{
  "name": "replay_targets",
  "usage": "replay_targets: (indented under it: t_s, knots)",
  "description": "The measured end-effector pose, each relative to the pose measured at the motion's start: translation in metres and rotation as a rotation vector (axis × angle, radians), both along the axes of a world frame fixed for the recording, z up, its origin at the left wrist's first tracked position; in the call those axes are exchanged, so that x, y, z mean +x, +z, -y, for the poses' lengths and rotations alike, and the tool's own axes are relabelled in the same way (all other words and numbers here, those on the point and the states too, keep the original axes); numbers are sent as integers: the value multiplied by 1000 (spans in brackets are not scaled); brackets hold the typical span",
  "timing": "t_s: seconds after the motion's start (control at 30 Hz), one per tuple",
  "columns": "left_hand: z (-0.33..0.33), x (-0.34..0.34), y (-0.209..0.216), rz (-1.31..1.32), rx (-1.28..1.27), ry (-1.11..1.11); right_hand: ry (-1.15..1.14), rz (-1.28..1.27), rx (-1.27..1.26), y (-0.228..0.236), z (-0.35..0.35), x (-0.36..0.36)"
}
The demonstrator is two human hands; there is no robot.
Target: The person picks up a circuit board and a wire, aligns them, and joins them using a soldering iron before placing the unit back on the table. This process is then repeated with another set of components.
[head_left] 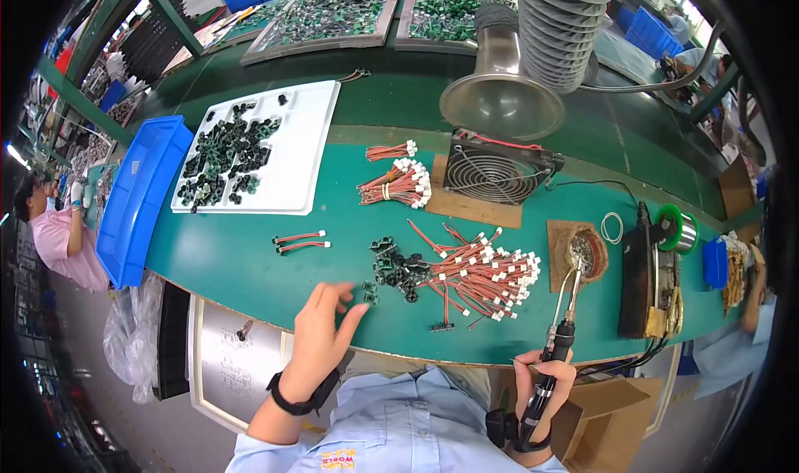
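My left hand is over the front of the green bench, thumb and forefinger apart. Just beyond its fingertips lies a small green circuit board, beside a pile of black-and-green boards. Right of the pile are spread red wire leads with white connectors. My right hand is closed around a soldering iron with a thin feed tube along it. The iron's tip is at a round tip-cleaning dish on a brown board. Two wired boards lie apart on the left.
A white tray of boards and a blue bin stand left. Bundled leads, a fan and an extraction hood are behind. A soldering station and solder reel stand right. A co-worker sits far left.
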State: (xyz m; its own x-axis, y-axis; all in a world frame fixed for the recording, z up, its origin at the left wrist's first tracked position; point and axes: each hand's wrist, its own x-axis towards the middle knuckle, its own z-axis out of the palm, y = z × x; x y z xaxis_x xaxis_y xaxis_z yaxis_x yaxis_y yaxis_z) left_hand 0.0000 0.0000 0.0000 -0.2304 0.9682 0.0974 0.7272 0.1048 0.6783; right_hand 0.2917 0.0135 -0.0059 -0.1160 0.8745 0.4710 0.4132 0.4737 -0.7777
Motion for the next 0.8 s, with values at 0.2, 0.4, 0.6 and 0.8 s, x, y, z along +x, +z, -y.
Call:
replay_targets:
  t_s: [0.2,0.4,0.6,0.8]
  knots:
    - [-21,16,-5,-29,52,-2,-90,-56,-58,-2,14,-2]
    - [-4,12,-18,4,89,-22,-27,30,-56,-6,3,-10]
    - [12,45,11,899,-78,-148,258,-145,-164,0,-10,-26]
    - [-7,85,28,1291,-300,-346,379,-424,-379,22,-11,-21]
